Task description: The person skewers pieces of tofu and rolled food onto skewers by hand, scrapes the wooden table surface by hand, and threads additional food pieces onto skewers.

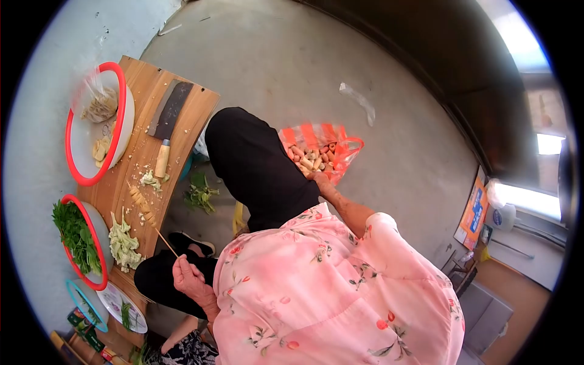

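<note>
My left hand (191, 281) is closed around the bare end of a thin wooden skewer (163, 238). Several pale tan food pieces (141, 204) are threaded along its far part, over the wooden table. At the near edge of a red-and-white striped plastic bag (313, 131) on the floor is my right hand (319, 180), its fingers curled. What they hold, if anything, cannot be made out. Short pinkish-brown pieces (315, 159), sausage-like in shape, fill the bag. Cauliflower florets (123, 241) lie on the table near the skewer.
On the wooden table (137, 115) lies a cleaver (167, 121). A red-rimmed bowl (126, 131) holds pale slices and a clear bag; a red-rimmed basket (104, 243) holds leafy greens. Another person's patterned garment (188, 350) shows at the bottom. Greens (199, 193) lie below the table.
</note>
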The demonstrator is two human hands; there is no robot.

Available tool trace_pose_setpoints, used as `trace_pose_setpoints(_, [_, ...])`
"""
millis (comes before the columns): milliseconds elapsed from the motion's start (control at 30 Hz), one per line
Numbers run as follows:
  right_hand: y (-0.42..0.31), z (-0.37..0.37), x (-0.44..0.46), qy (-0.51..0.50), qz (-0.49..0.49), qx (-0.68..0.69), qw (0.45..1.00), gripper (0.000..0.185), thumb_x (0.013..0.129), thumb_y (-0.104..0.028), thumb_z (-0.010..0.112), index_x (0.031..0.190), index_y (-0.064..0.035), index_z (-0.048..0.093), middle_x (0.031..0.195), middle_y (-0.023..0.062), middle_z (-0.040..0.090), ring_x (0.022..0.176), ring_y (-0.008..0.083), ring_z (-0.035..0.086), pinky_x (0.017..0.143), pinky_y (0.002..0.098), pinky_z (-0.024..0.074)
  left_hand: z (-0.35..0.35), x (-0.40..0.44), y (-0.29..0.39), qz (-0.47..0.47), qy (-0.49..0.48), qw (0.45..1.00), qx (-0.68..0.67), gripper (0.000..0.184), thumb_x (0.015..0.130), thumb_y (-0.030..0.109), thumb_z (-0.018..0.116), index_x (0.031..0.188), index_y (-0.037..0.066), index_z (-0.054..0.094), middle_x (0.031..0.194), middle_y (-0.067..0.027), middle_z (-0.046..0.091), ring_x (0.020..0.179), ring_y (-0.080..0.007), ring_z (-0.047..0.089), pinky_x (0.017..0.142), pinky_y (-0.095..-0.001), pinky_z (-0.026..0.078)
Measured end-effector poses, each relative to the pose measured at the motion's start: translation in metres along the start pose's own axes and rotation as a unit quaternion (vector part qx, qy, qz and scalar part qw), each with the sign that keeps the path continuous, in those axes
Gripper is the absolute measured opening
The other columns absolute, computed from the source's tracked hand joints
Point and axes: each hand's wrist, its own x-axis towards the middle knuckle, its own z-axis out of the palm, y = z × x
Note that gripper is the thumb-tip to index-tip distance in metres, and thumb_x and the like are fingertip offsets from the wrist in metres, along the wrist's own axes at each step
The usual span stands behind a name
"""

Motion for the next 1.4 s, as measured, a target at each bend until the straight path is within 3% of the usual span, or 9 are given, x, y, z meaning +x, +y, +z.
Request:
trace_pose_setpoints(300, [-0.025,-0.050,0.018,0.285,-0.006,0.008,0.959,0.014,0.077,-0.012,0.054,0.076,-0.0002,0.060,0.064,0.0177,0.057,0.063,0.0304,0.059,0.060,0.0414,0.0466,0.025,0.009,0.013,0.005,-0.012,1.000,0.013,0.017,0.091,0.016,0.051,0.093,0.002,0.060,0.054,0.0048,0.041,0.041,-0.0008,0.030,0.034,-0.0157,0.021])
trace_pose_setpoints(433, [-0.112,-0.076,0.023,0.161,0.027,0.260,0.952,0.018,0.085,-0.015,0.056,0.083,0.0018,0.063,0.070,0.0036,0.058,0.058,0.0083,0.054,0.049,0.0249,0.0445,0.077,0.025,0.055,0.057,-0.138,0.989,0.021,0.019,0.090,0.013,0.051,0.100,-0.001,0.060,0.058,0.0037,0.044,0.044,-0.0016,0.034,0.039,-0.0155,0.026])
trace_pose_setpoints(500, [-0.161,-0.100,0.019,0.220,0.090,0.513,0.825,0.016,0.088,-0.012,0.055,0.096,0.0000,0.063,0.078,0.0033,0.063,0.070,0.0105,0.058,0.064,0.0235,0.0465,0.105,0.041,0.071,0.119,-0.210,0.970,0.033,0.024,0.091,0.012,0.050,0.110,-0.001,0.056,0.061,0.0023,0.046,0.047,-0.0019,0.035,0.041,-0.0160,0.028])
trace_pose_setpoints(767, [-0.299,-0.147,-0.027,0.136,-0.284,0.318,0.894,0.029,0.090,-0.021,0.055,0.106,0.0022,0.057,0.086,0.0059,0.060,0.085,0.0168,0.055,0.078,0.0296,0.0438,0.240,0.014,0.142,0.242,-0.397,0.884,0.050,0.052,0.089,0.002,0.045,0.137,-0.001,0.023,0.064,0.0021,0.045,0.055,-0.0032,0.039,0.049,-0.0151,0.034])
trace_pose_setpoints(900, [-0.290,-0.149,-0.030,0.051,-0.058,0.636,0.768,0.025,0.090,-0.021,0.055,0.103,-0.0010,0.060,0.080,-0.0007,0.058,0.070,0.0077,0.052,0.064,0.0220,0.0452,0.273,-0.011,0.135,0.277,-0.445,0.847,0.083,0.051,0.091,0.005,0.046,0.136,-0.001,0.022,0.074,-0.0058,0.056,0.064,-0.0100,0.052,0.058,-0.0220,0.043])
trace_pose_setpoints(1033, [-0.257,-0.167,-0.013,0.193,0.061,0.643,0.739,0.019,0.089,-0.018,0.054,0.093,-0.0001,0.060,0.073,-0.0001,0.057,0.058,0.0087,0.051,0.052,0.0221,0.0444,0.287,-0.010,0.109,0.490,-0.453,0.718,0.197,0.048,0.083,0.009,0.060,0.127,-0.001,0.042,0.084,-0.0128,0.059,0.073,-0.0269,0.059,0.062,-0.0299,0.047])
trace_pose_setpoints(1167, [-0.115,-0.160,0.034,0.281,0.174,0.538,0.775,0.019,0.088,-0.013,0.047,0.086,-0.0007,0.061,0.075,0.0051,0.061,0.057,0.0118,0.058,0.048,0.0261,0.0467,0.286,-0.002,0.107,0.622,-0.353,0.645,0.271,0.035,0.073,0.012,0.066,0.105,0.001,0.058,0.091,-0.0083,0.058,0.087,-0.0226,0.056,0.079,-0.0360,0.043])
trace_pose_setpoints(1300, [0.017,-0.154,0.049,0.387,0.206,0.013,0.899,0.024,0.083,-0.018,0.046,0.077,-0.0022,0.063,0.078,0.0202,0.063,0.066,0.0379,0.060,0.059,0.0441,0.0480,0.279,0.006,0.116,0.650,-0.300,0.628,0.303,0.030,0.069,0.012,0.067,0.097,0.001,0.061,0.095,-0.0083,0.058,0.090,-0.0252,0.055,0.084,-0.0407,0.040])
trace_pose_setpoints(1400, [0.056,-0.172,0.041,0.378,0.256,-0.117,0.882,0.022,0.079,-0.020,0.048,0.081,-0.0033,0.063,0.085,0.0214,0.061,0.077,0.0437,0.057,0.068,0.0497,0.0474,0.281,0.011,0.109,0.635,-0.315,0.637,0.304,0.028,0.068,0.010,0.069,0.094,0.001,0.063,0.090,-0.0082,0.060,0.085,-0.0247,0.056,0.080,-0.0384,0.042])
